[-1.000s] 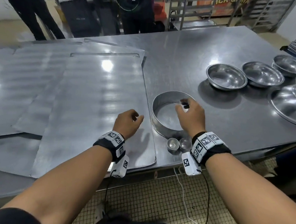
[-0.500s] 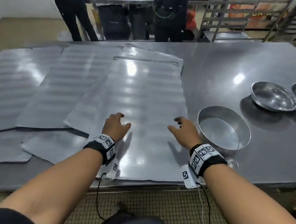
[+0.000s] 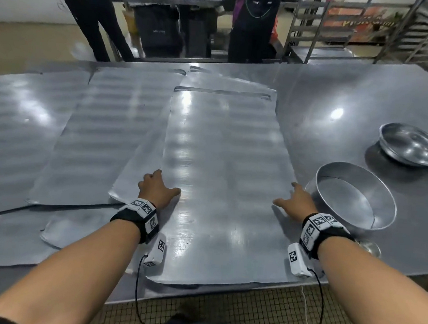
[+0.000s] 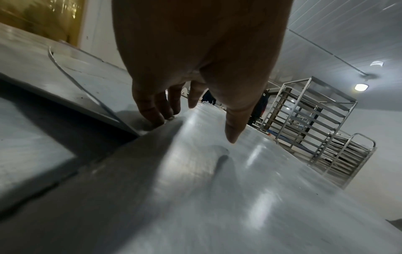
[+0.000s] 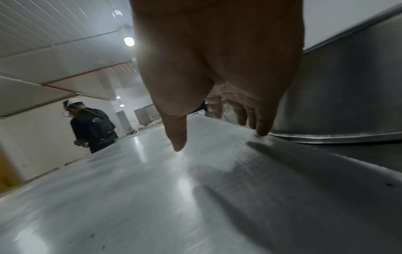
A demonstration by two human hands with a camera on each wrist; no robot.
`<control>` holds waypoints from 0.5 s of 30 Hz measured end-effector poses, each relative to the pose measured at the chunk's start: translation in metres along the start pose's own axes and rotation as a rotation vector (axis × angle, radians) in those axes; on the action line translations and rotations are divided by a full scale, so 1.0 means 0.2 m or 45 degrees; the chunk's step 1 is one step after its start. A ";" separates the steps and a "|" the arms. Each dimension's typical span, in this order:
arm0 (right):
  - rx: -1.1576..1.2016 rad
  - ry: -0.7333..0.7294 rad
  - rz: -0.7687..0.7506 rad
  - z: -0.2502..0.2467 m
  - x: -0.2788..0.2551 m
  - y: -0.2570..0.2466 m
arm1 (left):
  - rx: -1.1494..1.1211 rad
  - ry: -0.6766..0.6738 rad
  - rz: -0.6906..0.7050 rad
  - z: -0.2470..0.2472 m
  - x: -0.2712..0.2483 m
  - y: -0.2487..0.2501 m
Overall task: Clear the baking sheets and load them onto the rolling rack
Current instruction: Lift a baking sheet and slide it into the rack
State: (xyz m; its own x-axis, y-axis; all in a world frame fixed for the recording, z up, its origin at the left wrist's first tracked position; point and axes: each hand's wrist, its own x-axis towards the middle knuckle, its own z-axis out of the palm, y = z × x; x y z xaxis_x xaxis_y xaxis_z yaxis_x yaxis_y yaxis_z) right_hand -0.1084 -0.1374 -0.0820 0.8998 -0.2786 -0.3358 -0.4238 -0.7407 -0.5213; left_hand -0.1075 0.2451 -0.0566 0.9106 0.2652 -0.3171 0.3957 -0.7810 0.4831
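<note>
Left hand (image 3: 157, 191) is down at the left edge of the top baking sheet (image 3: 222, 177), fingers (image 4: 152, 111) loosely extended with the tips at the sheet's rim and the thumb over its surface; whether they have hooked under the edge cannot be told. Right hand (image 3: 296, 204) mirrors it at the right edge, fingers (image 5: 263, 125) spread and straight, tips touching metal, gripping nothing. That top sheet lies on the steel table (image 3: 337, 99), overlapping more baking sheets (image 3: 59, 132) fanned out to the left. Just beside the right hand sits a round cake pan (image 3: 353, 195), a steel bowl (image 3: 412, 146) beyond it. The rolling rack (image 4: 309, 118) stands well apart, past the table's far end.
</note>
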 end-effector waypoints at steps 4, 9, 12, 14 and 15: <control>0.129 0.005 0.089 0.02 0.05 -0.01 | -0.095 -0.026 0.010 -0.04 0.09 -0.03; 0.140 0.028 0.164 0.00 0.11 -0.02 | -0.128 -0.052 0.008 -0.06 0.16 -0.01; 0.133 0.042 0.150 -0.01 0.18 -0.07 | -0.115 -0.029 0.004 -0.07 0.21 0.00; 0.149 0.057 0.143 -0.03 0.23 -0.11 | -0.111 0.002 0.001 -0.07 0.25 0.02; 0.159 0.063 0.146 -0.03 0.26 -0.13 | -0.116 0.020 0.000 -0.07 0.26 0.03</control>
State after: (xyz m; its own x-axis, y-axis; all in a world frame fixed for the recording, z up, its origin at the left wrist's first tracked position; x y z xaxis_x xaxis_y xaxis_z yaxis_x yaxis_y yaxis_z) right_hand -0.0496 -0.1369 -0.0806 0.8476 -0.3889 -0.3609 -0.5306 -0.6217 -0.5762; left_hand -0.0557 0.2625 -0.0591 0.9120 0.2745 -0.3048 0.4044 -0.7263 0.5558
